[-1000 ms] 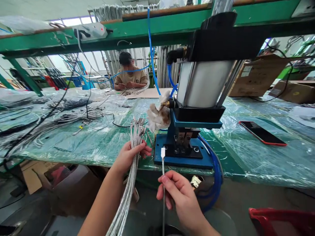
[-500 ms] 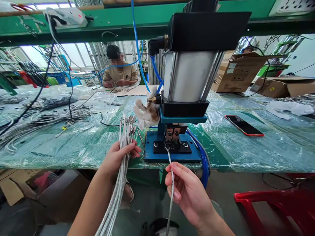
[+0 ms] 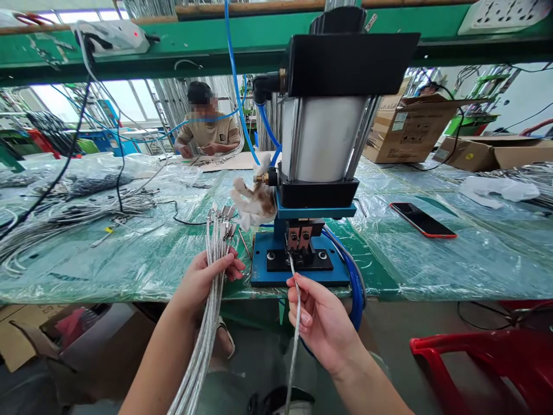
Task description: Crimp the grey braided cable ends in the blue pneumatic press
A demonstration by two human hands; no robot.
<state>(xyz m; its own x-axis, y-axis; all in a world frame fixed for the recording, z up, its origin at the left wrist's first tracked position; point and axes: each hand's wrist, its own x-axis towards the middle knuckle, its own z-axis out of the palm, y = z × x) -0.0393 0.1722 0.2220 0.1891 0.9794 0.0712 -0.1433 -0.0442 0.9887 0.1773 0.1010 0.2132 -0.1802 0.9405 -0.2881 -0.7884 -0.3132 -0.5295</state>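
The right hand [image 3: 322,323] pinches a single silvery cable [image 3: 295,323], fingers closed on it, its tip fed into the die of the blue pneumatic press [image 3: 302,248] on the desk [image 3: 129,259]. The left hand [image 3: 203,279] grips a bundle of cables [image 3: 213,271], fingers wrapped around it, upright beside the press. To do this well, I'd hold the cable straight, seated fully, fingertips outside the die.

glossy silvery braided cables [image 3: 207,323], blue painted metal press base [image 3: 298,271], shiny plastic sheeting [image 3: 432,259]
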